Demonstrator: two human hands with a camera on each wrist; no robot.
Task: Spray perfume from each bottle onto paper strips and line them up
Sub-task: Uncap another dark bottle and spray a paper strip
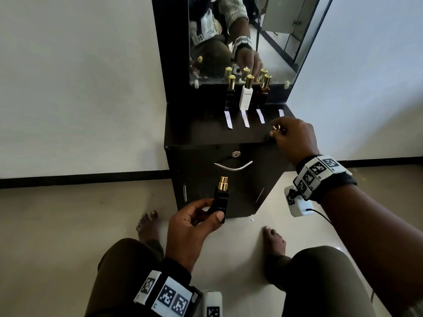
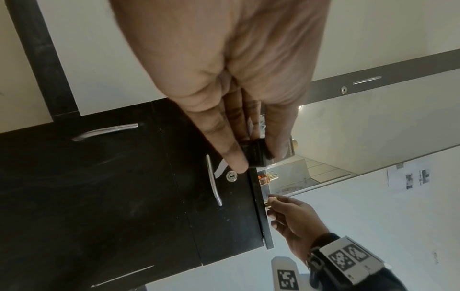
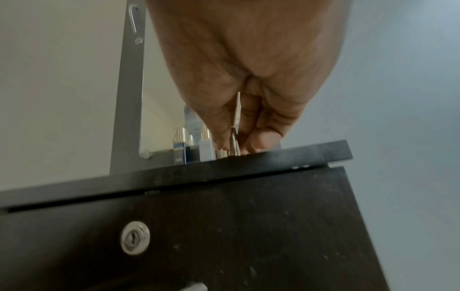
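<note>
My left hand (image 1: pixel 206 213) grips a black perfume bottle (image 1: pixel 221 200) upright in front of the cabinet, its gold sprayer bare. In the left wrist view the fingers (image 2: pixel 234 157) wrap the bottle (image 2: pixel 254 149). My right hand (image 1: pixel 278 131) pinches a gold cap (image 1: pixel 276 128) low over the front right of the dresser top (image 1: pixel 201 131). Black (image 1: pixel 230 94), white (image 1: pixel 246 97) and amber (image 1: pixel 263 92) bottles stand capped along the back. A white paper strip lies before each (image 1: pixel 228 120) (image 1: pixel 245 118) (image 1: pixel 260 116). A fourth strip (image 1: pixel 281 113) is partly hidden behind my right hand.
A mirror (image 1: pixel 274 30) rises right behind the bottles and reflects them and my arm. Below the top, the cabinet front has a curved metal handle (image 1: pixel 233 167) and a lock (image 1: pixel 235 154). My bare feet (image 1: pixel 148 227) rest on the tiled floor close to the cabinet.
</note>
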